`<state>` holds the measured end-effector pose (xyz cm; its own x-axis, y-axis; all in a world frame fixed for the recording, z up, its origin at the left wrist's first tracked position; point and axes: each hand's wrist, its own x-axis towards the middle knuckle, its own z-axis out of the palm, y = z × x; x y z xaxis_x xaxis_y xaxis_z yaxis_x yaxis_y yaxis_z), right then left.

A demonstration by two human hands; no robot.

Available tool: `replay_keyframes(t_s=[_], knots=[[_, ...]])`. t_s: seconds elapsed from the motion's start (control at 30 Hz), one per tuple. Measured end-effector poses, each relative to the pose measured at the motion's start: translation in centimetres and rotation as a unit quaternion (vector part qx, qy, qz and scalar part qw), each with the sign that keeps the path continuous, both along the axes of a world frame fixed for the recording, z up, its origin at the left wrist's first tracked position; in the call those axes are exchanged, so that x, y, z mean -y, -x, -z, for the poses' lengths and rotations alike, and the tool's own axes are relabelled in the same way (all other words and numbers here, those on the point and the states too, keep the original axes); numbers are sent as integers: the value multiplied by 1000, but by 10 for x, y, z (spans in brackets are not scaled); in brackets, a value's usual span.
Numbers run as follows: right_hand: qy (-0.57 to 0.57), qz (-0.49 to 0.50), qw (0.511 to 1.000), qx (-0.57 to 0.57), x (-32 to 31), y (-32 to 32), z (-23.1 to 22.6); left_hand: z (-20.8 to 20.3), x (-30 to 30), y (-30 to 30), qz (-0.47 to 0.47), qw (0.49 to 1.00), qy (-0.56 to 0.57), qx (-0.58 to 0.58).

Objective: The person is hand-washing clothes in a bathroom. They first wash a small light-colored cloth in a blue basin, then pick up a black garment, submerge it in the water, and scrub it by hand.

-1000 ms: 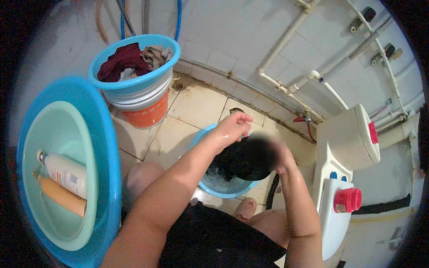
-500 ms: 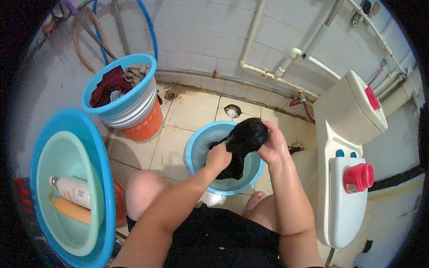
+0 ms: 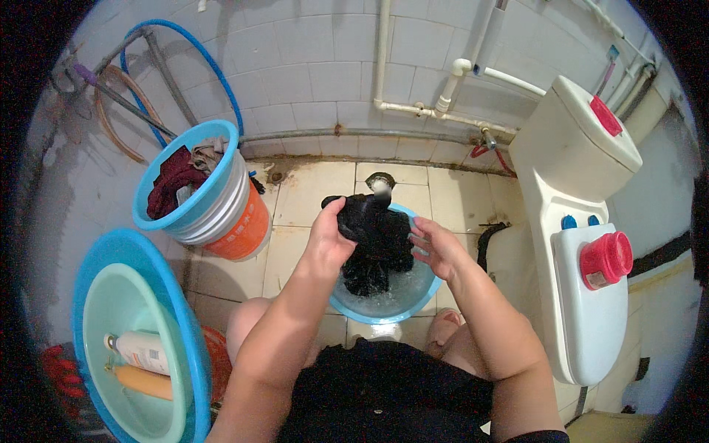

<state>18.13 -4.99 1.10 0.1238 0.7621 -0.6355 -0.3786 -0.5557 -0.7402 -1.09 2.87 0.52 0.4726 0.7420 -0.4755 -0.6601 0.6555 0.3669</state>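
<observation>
A wet black garment (image 3: 373, 240), whose kind I cannot make out, hangs bunched over a light blue basin (image 3: 380, 315) of soapy water on the floor. My left hand (image 3: 329, 236) grips its upper left side, thumb over the cloth. Its lower folds reach down toward the water. At the garment's right edge, my right hand (image 3: 441, 249) is open with fingers spread; whether the fingertips touch the cloth I cannot tell.
At left, a basin of clothes (image 3: 177, 177) sits on a white bucket (image 3: 240, 199). Nearer stand nested basins, a green one (image 3: 122, 275) inside a blue one (image 3: 181, 299), holding bottles. A toilet (image 3: 550, 184) with a red container (image 3: 604, 260) on its lid stands right. A drain (image 3: 381, 179) lies beyond.
My left hand has moved up and left, lifting the garment's left part. The right hand has let go and opened beside it. The view has shifted slightly.
</observation>
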Motion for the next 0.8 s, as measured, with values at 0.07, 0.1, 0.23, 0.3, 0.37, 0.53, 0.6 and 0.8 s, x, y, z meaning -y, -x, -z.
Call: replay_keyframes(t_s=[0.07,0.1,0.23,0.3,0.37,0.53,0.6,0.8], knots=[[21,-3,1000,-10,3,2,16,-9,-1,1,8,1000,-11,25],[25,-6,1000,-12,5,5,20,-13,-2,2,5,999,-6,42],[-1,-47,999,27,1,8,34,-44,0,10,14,994,-50,98],[-15,-99,993,64,-1,17,37,-52,0,14,22,990,-59,127],[-7,-98,994,45,-4,30,31,-59,3,17,37,987,-69,144],[-101,-49,985,-131,-18,43,27,-50,-4,25,-32,991,-47,118],[-145,-29,974,-171,-19,45,11,-42,-7,30,-51,993,-45,93],[-183,-47,974,-125,-22,46,-2,-22,-4,23,2,996,-77,-48]])
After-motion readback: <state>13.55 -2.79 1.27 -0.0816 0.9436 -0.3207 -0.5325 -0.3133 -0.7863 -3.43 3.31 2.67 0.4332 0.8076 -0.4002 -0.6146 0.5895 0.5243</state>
